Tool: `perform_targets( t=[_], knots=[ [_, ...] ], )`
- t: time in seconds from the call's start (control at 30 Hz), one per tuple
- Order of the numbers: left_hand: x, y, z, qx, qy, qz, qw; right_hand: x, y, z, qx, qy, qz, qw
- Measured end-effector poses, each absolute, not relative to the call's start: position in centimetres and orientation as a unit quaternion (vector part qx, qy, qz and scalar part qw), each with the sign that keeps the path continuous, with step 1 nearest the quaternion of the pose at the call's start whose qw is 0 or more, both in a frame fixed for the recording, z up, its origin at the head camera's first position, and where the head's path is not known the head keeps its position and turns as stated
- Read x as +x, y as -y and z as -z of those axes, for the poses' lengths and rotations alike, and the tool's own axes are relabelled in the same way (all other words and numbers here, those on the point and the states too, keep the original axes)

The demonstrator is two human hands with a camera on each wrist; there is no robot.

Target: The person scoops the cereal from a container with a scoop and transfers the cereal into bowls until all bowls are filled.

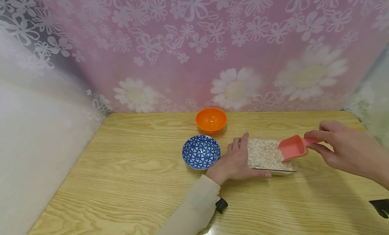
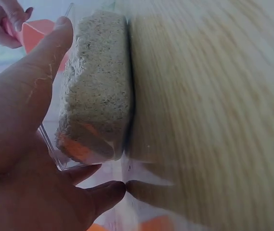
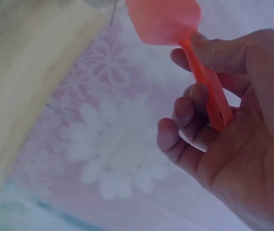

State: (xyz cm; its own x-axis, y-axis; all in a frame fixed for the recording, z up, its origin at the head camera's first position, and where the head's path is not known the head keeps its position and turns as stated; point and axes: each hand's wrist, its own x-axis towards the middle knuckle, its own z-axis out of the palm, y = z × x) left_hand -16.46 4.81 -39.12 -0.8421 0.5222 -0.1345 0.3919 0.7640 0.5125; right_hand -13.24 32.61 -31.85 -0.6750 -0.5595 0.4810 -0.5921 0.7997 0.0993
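Note:
A clear rectangular container (image 1: 282,173) full of beige flakes that look like rolled oats (image 1: 262,154) sits on the table, right of centre. My left hand (image 1: 235,162) holds its left end, the thumb along the near side and the fingers by the far left corner. In the left wrist view the thumb lies against the container wall, with the oats (image 2: 98,72) behind it. My right hand (image 1: 343,147) grips a pink scoop (image 1: 293,147) by its handle, thumb and fingers round it. The scoop's front edge meets the oats at the container's right end. The right wrist view shows the scoop handle (image 3: 209,91) in the fingers.
A blue and white patterned bowl (image 1: 201,152) stands just left of my left hand. Behind it is an orange bowl (image 1: 211,120). The wooden table (image 1: 121,167) ends at a pink flowered backdrop (image 1: 170,59).

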Motion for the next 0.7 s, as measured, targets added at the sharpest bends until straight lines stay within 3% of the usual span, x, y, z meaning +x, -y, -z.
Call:
perform_targets(
  t=[0.23, 0.6, 0.7],
  knots=[
    [-16.2, -4.8, 39.2, 0.244, -0.932, -0.238, 0.122, -13.2, -32.2, 30.6, 0.307, 0.928, 0.009, 0.212],
    [-16.1, -4.5, 39.4, 0.229, -0.917, -0.284, 0.162, -13.2, -30.8, 29.6, 0.277, 0.943, 0.038, 0.18],
    [-16.1, -4.4, 39.4, 0.227, -0.916, -0.287, 0.165, -13.5, -30.4, 29.5, 0.275, 0.95, 0.052, 0.139]
  ],
)
